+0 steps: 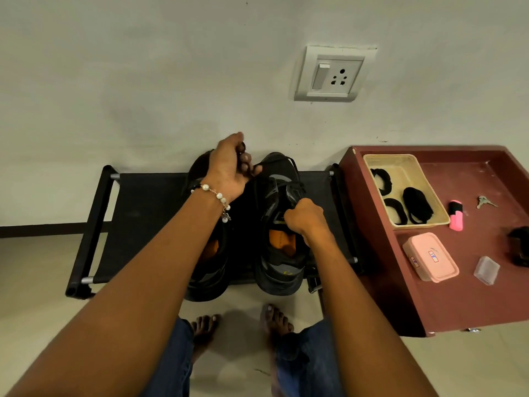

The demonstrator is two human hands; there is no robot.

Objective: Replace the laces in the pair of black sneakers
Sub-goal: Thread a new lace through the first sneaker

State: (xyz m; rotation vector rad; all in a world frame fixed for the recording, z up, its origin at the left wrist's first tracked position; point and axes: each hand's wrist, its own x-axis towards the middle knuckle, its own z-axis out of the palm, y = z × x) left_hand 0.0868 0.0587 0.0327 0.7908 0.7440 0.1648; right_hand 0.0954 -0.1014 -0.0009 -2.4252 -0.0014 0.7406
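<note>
Unlacing the right sneaker (279,224): left hand (229,167) pinches the lace (289,161), right hand (303,219) grips the tongue beneath; next, pull free.

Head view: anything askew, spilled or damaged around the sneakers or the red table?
Nothing stands out. Both black sneakers sit side by side on the black rack. The left hand pulls a lace on the right-side shoe while the right hand grips its tongue area. Spare laces lie in the beige tray.
</note>
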